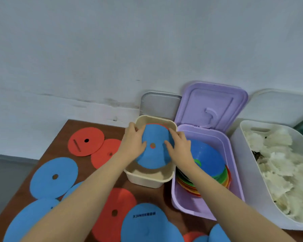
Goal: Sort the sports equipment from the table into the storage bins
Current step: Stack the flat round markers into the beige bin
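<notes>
1. While both arms are reaching forward over the table point(63, 135), the left hand point(132, 143) is resting on the left edge of a blue disc point(154, 154), fingers partly curled over its rim and thumb lying on its face.
2. The right hand point(179, 147) is pressing on the right side of the same blue disc, fingers spread and bent, fingertips touching the upper surface.
3. The blue disc is sitting tilted inside the cream bin point(150, 177), its far edge leaning against the bin's back wall; a red edge is showing just behind its top rim, and red is showing through its centre hole.
4. The cream bin is standing at the table's far right corner, touching or just beside the purple bin point(182, 205).
5. The purple bin is holding a stack of coloured cones point(212, 165), blue on top with green, yellow, orange and red edges showing below; its lid point(212, 103) is standing open against the wall point(112, 49).
6. A white bin point(248, 189) further right is holding pale fluffy material point(283, 165); what it is cannot be told.
7. Loose discs are lying on the table: two red discs point(86, 141) overlapping at the far left, a blue disc point(54, 177) nearer, and more blue and red ones overlapping under the forearms.
8. A grey lid point(160, 103) is leaning on the wall behind the cream bin.
</notes>
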Available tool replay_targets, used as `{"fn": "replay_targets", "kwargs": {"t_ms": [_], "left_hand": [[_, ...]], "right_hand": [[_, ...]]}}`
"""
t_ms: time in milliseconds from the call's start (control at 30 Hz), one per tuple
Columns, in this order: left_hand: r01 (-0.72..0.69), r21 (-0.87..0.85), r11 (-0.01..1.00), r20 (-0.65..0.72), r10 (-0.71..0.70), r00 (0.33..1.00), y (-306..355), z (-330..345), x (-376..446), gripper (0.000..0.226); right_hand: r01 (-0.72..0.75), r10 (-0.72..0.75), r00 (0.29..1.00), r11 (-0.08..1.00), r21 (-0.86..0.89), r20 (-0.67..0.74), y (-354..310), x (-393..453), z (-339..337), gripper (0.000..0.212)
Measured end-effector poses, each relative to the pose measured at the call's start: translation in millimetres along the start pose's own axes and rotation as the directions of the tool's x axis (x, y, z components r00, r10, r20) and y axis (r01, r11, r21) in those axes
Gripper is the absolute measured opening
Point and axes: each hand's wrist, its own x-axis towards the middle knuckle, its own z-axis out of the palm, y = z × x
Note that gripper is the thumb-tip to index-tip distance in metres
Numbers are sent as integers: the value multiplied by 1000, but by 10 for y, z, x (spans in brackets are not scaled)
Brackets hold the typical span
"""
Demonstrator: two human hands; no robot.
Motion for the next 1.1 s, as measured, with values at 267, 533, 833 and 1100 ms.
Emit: {"fn": "replay_targets", "kwargs": {"t_ms": [267, 533, 833, 1100], "left_hand": [[-26, 285, 958, 31, 18, 999, -57, 71, -179, 54], [-115, 151, 982, -76, 127, 989, 459, -110, -770, 50], [-187, 118, 975, -121, 201, 972, 1228, 139, -1757, 44], [-189, -18, 982, 116, 190, 975, 1646, 897, -2628, 43]], "right_hand": [[34, -12, 994, 977, -210, 106, 60, -96, -39, 40], [150, -155, 987, 980, -131, -28, 193, -816, -462, 33], [255, -256, 945, 966, -33, -202, 715, -1940, -835, 32], [63, -63, 998, 992, -105, 3, 1462, -3008, -682, 33]]}}
